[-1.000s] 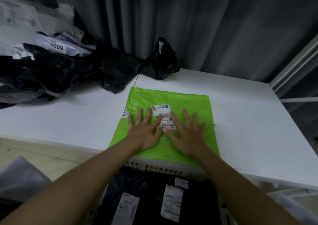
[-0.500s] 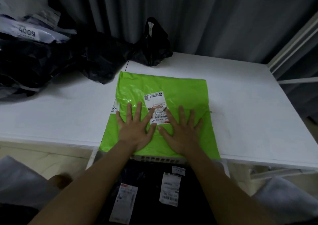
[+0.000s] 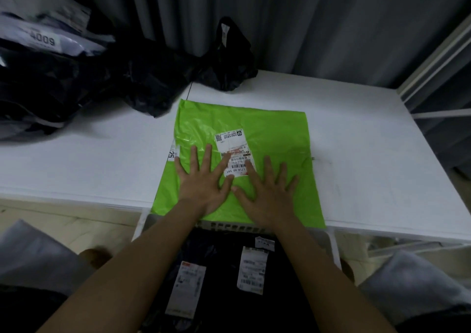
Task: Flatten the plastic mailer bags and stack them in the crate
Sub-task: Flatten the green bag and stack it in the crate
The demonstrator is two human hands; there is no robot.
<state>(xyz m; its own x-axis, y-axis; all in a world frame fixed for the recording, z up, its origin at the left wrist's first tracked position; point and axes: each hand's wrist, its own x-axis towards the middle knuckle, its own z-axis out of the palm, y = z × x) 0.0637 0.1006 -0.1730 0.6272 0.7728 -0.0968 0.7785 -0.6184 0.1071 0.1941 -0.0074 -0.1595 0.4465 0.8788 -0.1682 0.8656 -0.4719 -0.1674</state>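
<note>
We press our left hand (image 3: 204,182) and right hand (image 3: 267,192), both open-palmed, onto the green mailer (image 3: 254,126) above the crate (image 3: 229,227) to squeeze out air.

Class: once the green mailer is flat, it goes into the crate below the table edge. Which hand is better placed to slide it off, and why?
Marginally the right hand: it sits nearer the green mailer's overhang above the crate. The left hand lies equally flat.
</note>
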